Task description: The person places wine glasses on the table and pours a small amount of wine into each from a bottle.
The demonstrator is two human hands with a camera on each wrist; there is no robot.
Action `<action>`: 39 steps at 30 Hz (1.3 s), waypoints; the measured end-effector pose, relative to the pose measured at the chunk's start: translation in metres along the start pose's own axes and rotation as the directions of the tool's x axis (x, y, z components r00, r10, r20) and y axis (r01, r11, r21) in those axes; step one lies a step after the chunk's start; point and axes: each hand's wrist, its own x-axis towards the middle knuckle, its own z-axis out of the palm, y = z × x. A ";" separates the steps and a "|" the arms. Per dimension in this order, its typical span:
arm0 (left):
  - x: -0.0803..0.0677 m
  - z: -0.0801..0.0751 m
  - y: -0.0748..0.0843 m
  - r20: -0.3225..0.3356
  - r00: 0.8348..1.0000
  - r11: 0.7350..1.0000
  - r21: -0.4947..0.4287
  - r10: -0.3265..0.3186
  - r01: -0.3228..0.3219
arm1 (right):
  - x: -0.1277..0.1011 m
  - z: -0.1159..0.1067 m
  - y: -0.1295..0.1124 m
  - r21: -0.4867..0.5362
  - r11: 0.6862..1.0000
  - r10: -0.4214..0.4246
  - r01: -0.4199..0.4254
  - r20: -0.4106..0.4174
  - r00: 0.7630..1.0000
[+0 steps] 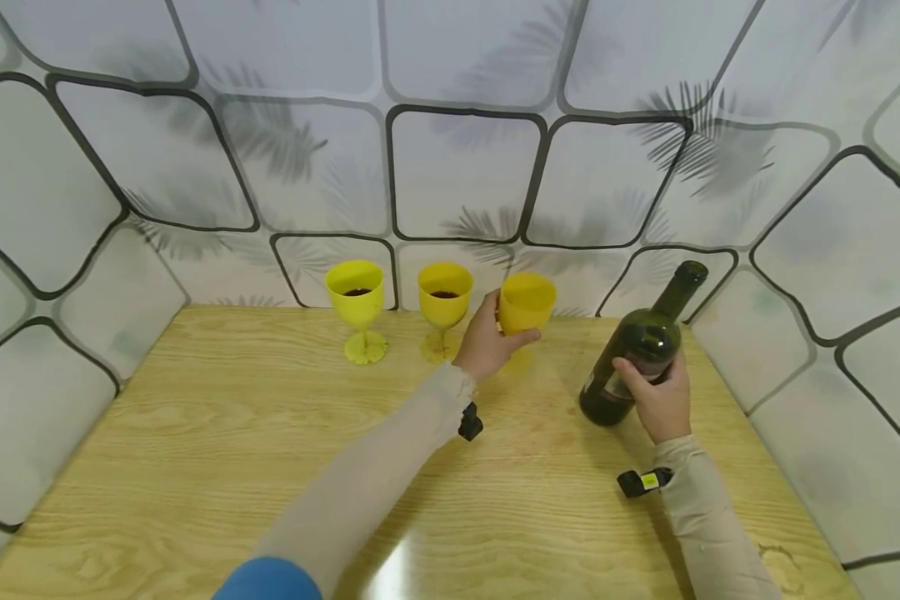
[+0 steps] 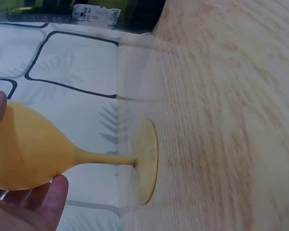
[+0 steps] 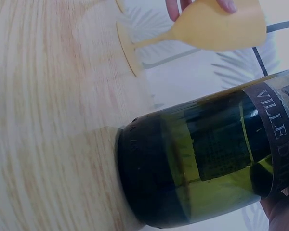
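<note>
My left hand (image 1: 489, 340) grips the bowl of the rightmost yellow goblet (image 1: 527, 307), thumb in front. In the left wrist view the goblet (image 2: 31, 149) is upright, its round foot at the tabletop; no liquid shows in it from the head view. On the right, my right hand (image 1: 663, 406) holds a dark green wine bottle (image 1: 651, 335) around its labelled body. The bottle's neck is uncapped and leans up to the right in the head view. Its base is low at the table in the right wrist view; whether it touches, I cannot tell.
Two more yellow goblets, a left one (image 1: 354, 307) and a middle one (image 1: 445, 307), stand left of my left hand with dark liquid inside. The wooden table (image 1: 255, 433) meets a patterned wall (image 1: 465, 175) behind, with side walls at left and right.
</note>
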 end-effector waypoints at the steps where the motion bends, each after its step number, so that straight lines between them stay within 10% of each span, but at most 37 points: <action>1: -0.002 -0.002 0.000 0.011 1.000 1.000 -0.002 0.002 -0.002 | -0.001 0.001 -0.003 -0.007 1.000 -0.001 0.001 -0.001 1.000; 18: -0.058 -0.050 -0.005 0.270 0.963 0.998 -0.045 -0.021 0.035 | 0.007 0.001 0.027 -0.036 0.999 0.024 -0.024 -0.006 1.000; 39: -0.099 -0.132 -0.005 0.419 0.908 0.999 0.031 0.007 -0.022 | 0.004 -0.002 0.023 -0.049 0.999 0.006 -0.007 -0.005 1.000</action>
